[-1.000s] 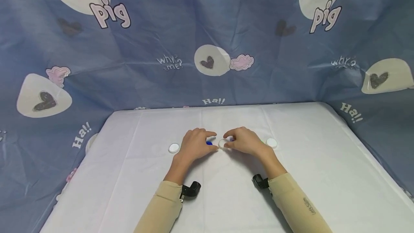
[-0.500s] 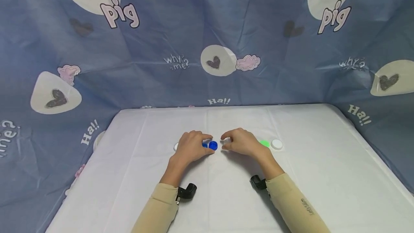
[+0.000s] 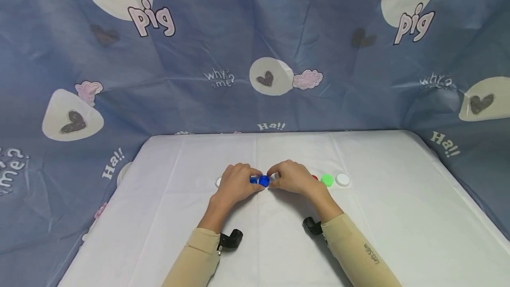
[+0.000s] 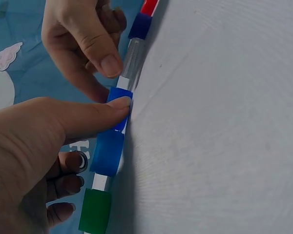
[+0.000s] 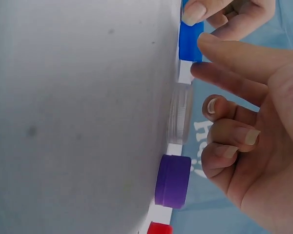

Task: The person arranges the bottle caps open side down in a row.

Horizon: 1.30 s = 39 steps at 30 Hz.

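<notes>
Mid-table stands a round blue plastic cap (image 3: 264,181), part of a row of caps. My left hand (image 3: 235,183) pinches it, the thumb lying on its near side in the left wrist view. My right hand (image 3: 292,178) reaches in from the other side with thumb and index finger apart. Its thumb tip is at the cap's edge; whether it touches cannot be told. Beside that hand sit a clear ribbed cap (image 5: 179,114) and a purple cap (image 5: 173,182). A wider blue cap (image 4: 107,152) and a dark green cap (image 4: 95,210) are beside my left hand.
Right of my right hand the row continues with a red cap (image 5: 159,228), a bright green cap (image 3: 327,180) and a white cap (image 3: 342,180). Another white cap (image 3: 218,182) peeks out at the left. A white cloth (image 3: 191,242) covers the table.
My right hand has left the clear cap and moved left towards the blue cap. My left thumb and fingers have closed in around the blue cap. The head view has shifted slightly.
</notes>
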Tool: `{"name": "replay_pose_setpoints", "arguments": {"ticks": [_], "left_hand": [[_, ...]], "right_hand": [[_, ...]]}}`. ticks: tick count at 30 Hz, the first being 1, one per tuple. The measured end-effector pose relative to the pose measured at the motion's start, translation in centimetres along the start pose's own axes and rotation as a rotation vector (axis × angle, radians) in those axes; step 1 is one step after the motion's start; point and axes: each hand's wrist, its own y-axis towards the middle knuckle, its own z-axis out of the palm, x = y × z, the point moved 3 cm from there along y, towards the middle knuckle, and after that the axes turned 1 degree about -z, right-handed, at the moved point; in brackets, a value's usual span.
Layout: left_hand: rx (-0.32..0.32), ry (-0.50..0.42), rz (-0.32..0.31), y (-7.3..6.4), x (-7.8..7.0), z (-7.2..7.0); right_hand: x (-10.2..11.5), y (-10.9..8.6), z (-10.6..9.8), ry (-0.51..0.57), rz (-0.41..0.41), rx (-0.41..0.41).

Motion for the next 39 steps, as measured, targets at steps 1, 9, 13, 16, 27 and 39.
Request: {"name": "replay_pose_setpoints", "arguments": {"ticks": [1, 9, 13, 16, 27, 39], "left_hand": [[-0.003, -0.001, 0.006, 0.0, 0.0, 0.0], [-0.019, 0.039, -0.003, 0.0, 0.2, 0.0], [-0.048, 0.034, 0.015, 0.1, 0.3, -0.2], [-0.067, 0.027, 0.021, 0.1, 0.3, -0.4], [-0.085, -0.017, 0.050, 0.0, 0.1, -1.0], [-0.255, 0.045, 0.142, 0.0, -0.3, -1.6]], "right_hand": [[0.0, 0.0, 0.0, -0.005, 0.001, -0.002], [0.3, -0.1, 0.3, -0.024, -0.005, -0.021], [0.4, 0.0, 0.2, -0.035, -0.009, -0.047], [0.4, 0.0, -0.1, -0.020, -0.018, -0.068], [0.1, -0.2, -0.7, 0.110, -0.033, -0.072], [-0.7, -0.1, -1.0, 0.340, 0.001, -0.095]]}}
